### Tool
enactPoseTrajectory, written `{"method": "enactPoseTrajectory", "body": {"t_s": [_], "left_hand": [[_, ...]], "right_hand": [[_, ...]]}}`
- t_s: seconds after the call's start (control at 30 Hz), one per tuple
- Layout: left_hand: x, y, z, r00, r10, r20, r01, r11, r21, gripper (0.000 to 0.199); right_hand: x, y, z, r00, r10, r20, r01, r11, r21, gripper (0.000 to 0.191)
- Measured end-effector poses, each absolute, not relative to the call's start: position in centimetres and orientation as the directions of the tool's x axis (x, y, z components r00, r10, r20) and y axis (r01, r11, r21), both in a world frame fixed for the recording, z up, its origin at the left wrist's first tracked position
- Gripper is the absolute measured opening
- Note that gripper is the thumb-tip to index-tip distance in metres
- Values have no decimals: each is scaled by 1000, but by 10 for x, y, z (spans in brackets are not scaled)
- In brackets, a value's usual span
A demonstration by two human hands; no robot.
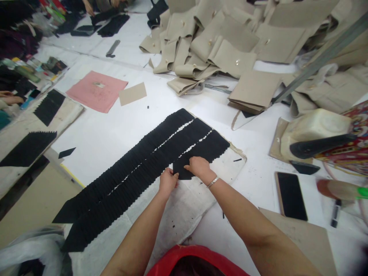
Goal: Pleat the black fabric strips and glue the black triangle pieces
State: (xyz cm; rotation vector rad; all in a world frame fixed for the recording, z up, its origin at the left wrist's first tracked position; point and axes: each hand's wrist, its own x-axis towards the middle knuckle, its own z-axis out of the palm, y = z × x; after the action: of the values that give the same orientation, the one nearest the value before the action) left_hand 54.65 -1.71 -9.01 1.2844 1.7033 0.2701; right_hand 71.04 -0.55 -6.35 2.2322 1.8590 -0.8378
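Note:
Overlapping black pieces with jagged edges lie in three slanting rows on a whitish cloth-covered board. At the lower end of the shortest, nearest row, my left hand pinches the left edge of a black piece between thumb and finger. My right hand, with a silver bracelet at the wrist, rests on the same row at that piece's right side. Its fingers are curled, and what lies under them is hidden.
Beige folded pieces are heaped at the back, near a slanting metal bar. A phone, a plastic container and a marker lie on the right. A pink sheet lies back left. Other people's hands show at the far left and top.

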Motion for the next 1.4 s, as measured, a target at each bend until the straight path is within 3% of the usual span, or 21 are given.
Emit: {"method": "enactPoseTrajectory", "body": {"t_s": [0.27,0.37,0.47,0.53,0.63,0.93,1.17,1.4], "left_hand": [[544,-15,-83,48,845,-532,761,315,568,14],[544,-14,-71,107,924,-366,904,63,423,27],[544,-14,-65,308,936,-170,928,-257,269,40],[542,-14,-66,470,870,-147,874,-436,214,34],[538,-14,-74,595,783,-183,803,-567,184,27],[529,-21,-84,605,784,-137,793,-580,184,32],[531,-23,-83,589,800,-117,803,-563,197,32],[530,-24,-84,609,789,-79,786,-586,196,29]], "right_hand": [[708,-6,-62,108,858,-502,941,-252,-228,42],[709,-5,-57,105,863,-493,943,-244,-226,41],[712,-9,-51,115,888,-444,933,-250,-257,34],[713,-17,-47,119,909,-400,922,-251,-296,28],[706,-33,-44,81,934,-347,911,-211,-354,20],[676,-49,-52,141,906,-398,934,-255,-251,21],[677,-43,-53,129,877,-463,933,-266,-244,31],[680,-36,-56,89,841,-533,921,-273,-278,30]]}}
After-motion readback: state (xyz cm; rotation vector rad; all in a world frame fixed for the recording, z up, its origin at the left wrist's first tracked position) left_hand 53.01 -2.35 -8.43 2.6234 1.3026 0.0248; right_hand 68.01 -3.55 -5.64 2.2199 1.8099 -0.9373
